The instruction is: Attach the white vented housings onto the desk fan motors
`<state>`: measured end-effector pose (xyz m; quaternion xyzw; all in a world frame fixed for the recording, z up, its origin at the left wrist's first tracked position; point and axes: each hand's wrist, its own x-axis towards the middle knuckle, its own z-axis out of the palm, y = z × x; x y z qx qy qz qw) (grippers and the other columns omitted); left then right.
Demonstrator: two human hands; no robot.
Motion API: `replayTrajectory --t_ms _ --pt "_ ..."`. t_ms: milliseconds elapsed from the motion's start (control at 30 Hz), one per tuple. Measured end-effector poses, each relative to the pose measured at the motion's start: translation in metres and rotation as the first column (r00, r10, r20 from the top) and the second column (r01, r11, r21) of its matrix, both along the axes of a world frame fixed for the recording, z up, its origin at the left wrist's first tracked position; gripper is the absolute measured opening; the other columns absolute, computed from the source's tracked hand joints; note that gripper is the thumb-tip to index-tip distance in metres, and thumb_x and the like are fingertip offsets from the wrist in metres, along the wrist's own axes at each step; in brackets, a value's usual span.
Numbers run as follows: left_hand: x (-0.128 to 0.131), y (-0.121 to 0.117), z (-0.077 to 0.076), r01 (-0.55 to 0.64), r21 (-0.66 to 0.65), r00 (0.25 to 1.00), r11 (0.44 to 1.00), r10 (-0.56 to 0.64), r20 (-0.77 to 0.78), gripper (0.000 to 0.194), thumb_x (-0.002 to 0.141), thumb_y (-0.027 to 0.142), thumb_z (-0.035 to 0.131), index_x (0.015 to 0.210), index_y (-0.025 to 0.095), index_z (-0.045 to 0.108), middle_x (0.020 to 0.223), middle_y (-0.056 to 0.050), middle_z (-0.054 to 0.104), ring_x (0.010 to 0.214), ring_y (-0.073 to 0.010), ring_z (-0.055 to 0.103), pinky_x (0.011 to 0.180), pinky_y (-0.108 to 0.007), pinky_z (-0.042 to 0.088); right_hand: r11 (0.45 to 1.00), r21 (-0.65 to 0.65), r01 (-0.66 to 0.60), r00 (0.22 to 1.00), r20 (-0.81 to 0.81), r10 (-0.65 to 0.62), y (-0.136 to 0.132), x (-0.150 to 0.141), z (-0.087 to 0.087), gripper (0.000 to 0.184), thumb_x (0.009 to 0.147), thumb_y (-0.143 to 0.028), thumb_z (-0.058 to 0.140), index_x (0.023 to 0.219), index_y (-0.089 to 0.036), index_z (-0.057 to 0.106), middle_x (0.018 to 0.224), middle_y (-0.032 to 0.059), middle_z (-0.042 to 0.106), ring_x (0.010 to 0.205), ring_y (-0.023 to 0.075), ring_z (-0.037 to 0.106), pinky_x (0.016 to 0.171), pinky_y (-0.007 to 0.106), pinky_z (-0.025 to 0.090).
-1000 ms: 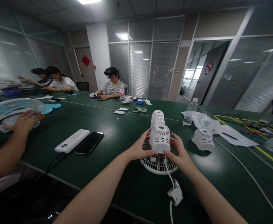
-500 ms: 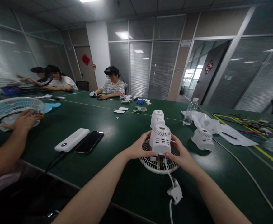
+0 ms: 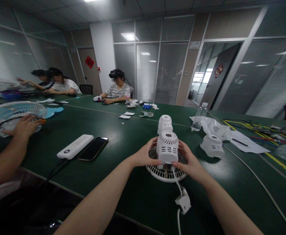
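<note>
Between my two hands is a white vented fan motor cover, standing over a round white fan grille that lies on the table. My left hand grips the cover's left side, thumb at its lower edge. On the right side my right hand holds it the same way. A white cord runs from under the cover to a small white box-shaped part near me. Just behind stands a second white cover; a third vented cover sits to the right.
Left of my hands lie a white power bank and a black phone. A co-worker's hand rests at another fan grille. A plastic bottle, papers and cables occupy the right side. Several people sit across the green table.
The cover between my hands has settled very slightly lower over the grille. Both hands keep their hold; the rest looks the same.
</note>
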<state>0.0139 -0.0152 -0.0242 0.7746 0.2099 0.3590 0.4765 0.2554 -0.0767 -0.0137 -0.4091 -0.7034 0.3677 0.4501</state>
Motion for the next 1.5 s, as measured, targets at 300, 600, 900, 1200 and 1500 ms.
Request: replayTrajectory --t_ms 300,600,900,1200,1500 --pt "-0.0006 -0.0019 0.0026 0.005 -0.017 1.0 1.0 -0.005 -0.008 0.107 0.059 0.033 0.083 0.144 0.026 0.02 0.149 -0.014 0.029 0.137 -0.0342 0.03 0.112 -0.054 0.025 1.0 0.007 -0.019 1.0 -0.012 0.019 0.0023 0.0034 -0.0025 0.087 0.07 -0.033 0.078 0.139 -0.032 0.027 0.147 0.0097 0.035 0.134 0.0295 0.037 0.111 0.052 0.028" --pt "-0.0009 -0.0023 0.0015 0.011 0.006 1.0 1.0 -0.011 -0.022 0.109 0.06 0.034 0.083 0.146 0.027 0.016 0.15 -0.013 0.028 0.137 -0.033 0.029 0.113 -0.053 0.025 0.999 -0.019 -0.034 0.999 -0.002 0.034 0.0017 0.0046 -0.0011 0.092 0.07 -0.033 0.078 0.143 -0.034 0.022 0.15 0.0081 0.031 0.136 0.0296 0.034 0.111 0.052 0.029" --pt "-0.0005 0.0006 -0.0023 0.01 0.012 1.0 1.0 -0.01 -0.02 0.115 0.056 0.035 0.085 0.147 0.026 0.015 0.149 -0.014 0.029 0.137 -0.035 0.028 0.112 -0.055 0.022 1.0 0.007 -0.013 1.0 0.011 0.013 0.0 0.0026 -0.0002 0.091 0.068 -0.034 0.079 0.142 -0.034 0.025 0.149 0.0087 0.034 0.134 0.0314 0.037 0.11 0.054 0.029" --pt "0.0006 -0.0004 -0.0018 0.038 0.036 0.999 0.999 -0.038 0.005 0.113 0.058 0.034 0.084 0.146 0.026 0.014 0.15 -0.014 0.027 0.139 -0.0334 0.026 0.113 -0.053 0.021 1.0 0.013 -0.017 1.0 0.005 0.017 -0.0004 0.0021 0.0001 0.092 0.067 -0.034 0.08 0.142 -0.032 0.026 0.149 0.0092 0.034 0.135 0.0312 0.035 0.11 0.054 0.029" --pt "0.0005 -0.0013 -0.0015 0.002 0.054 0.999 0.999 0.0 -0.043 0.114 0.056 0.035 0.085 0.145 0.027 0.014 0.15 -0.013 0.025 0.139 -0.0334 0.026 0.113 -0.053 0.023 1.0 -0.011 -0.027 1.0 0.016 0.027 -0.0022 0.0025 0.0021 0.09 0.068 -0.033 0.079 0.14 -0.035 0.026 0.149 0.0074 0.033 0.136 0.0303 0.033 0.112 0.053 0.026"
